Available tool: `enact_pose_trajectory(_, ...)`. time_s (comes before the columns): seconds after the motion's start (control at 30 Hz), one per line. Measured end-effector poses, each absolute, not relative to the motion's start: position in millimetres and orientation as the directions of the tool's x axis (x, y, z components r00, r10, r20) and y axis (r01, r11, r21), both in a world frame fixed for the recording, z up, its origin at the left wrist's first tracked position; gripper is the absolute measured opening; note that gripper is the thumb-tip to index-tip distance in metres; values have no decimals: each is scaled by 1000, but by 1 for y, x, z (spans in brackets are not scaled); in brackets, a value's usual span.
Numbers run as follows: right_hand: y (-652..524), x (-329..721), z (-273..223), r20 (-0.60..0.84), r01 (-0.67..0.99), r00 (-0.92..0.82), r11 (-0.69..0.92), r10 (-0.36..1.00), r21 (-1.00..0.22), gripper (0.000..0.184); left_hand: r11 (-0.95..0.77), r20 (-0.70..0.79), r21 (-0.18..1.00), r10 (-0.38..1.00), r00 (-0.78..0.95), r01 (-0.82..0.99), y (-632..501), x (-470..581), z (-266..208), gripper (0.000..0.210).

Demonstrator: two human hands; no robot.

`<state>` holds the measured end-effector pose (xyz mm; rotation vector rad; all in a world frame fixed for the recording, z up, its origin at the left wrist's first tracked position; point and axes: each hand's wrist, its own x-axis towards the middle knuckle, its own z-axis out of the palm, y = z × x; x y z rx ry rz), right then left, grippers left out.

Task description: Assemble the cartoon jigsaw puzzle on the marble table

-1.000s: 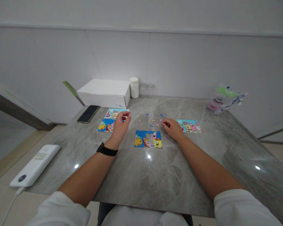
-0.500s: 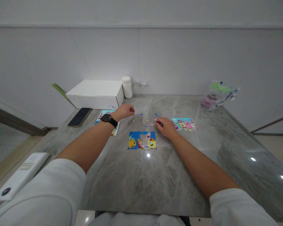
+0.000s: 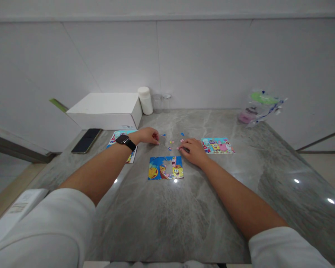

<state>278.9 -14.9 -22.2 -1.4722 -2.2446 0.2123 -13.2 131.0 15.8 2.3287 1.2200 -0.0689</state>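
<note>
A partly filled jigsaw puzzle (image 3: 153, 173) with a cartoon picture lies on the table in front of me, a gap in its upper middle. Several loose jigsaw pieces are scattered beyond it, among them a blue piece (image 3: 182, 134) and a yellowish one (image 3: 171, 142). My left hand (image 3: 150, 136), with a black watch on the wrist, pinches a small piece against the tabletop, mostly hidden by the fingertips. To the right, my right hand (image 3: 193, 150) has its fingers curled, thumb and fingertips on a pink jigsaw piece (image 3: 178, 148).
A picture card (image 3: 218, 145) lies right of my right hand; another (image 3: 131, 158) is partly under my left forearm. Around the left side are a phone (image 3: 87, 140) and a white box (image 3: 104, 108). A white bottle (image 3: 145, 101), two glasses and a plastic bag (image 3: 261, 108) stand farther back.
My left hand has lowered onto a loose piece, its fingers closing. The fingertips of my right hand have shifted slightly left and nearer, to the pink piece. The view has tilted slightly.
</note>
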Motion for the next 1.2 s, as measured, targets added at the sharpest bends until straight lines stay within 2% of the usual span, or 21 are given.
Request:
enact_pose_trajectory(0.17,-8,285,-31,355,839,-226,367,907,-403,18,-513,-250,336,760,600,790,141,0,32,29)
enact_pose_trajectory(0.37,-5,288,-33,396,863,-102,279,913,-421,22,-584,-179,247,756,629,773,142,17,43,24)
enact_pose_trajectory(0.57,-7,286,-32,417,863,-69,264,906,-432,22,-659,-59,168,736,674,734,143,49,41,23)
enact_pose_trajectory(0.9,-9,286,-28,430,853,-23,243,903,-463,26,-794,75,42,607,791,606,129,120,30,29)
enact_pose_trajectory(1.07,-9,286,-28,425,847,-28,248,905,-471,26,-865,-4,-29,501,865,501,129,126,20,29)
enact_pose_trajectory(1.2,-8,286,-29,429,839,-22,250,903,-483,26,-876,-31,-61,480,877,478,130,117,19,27)
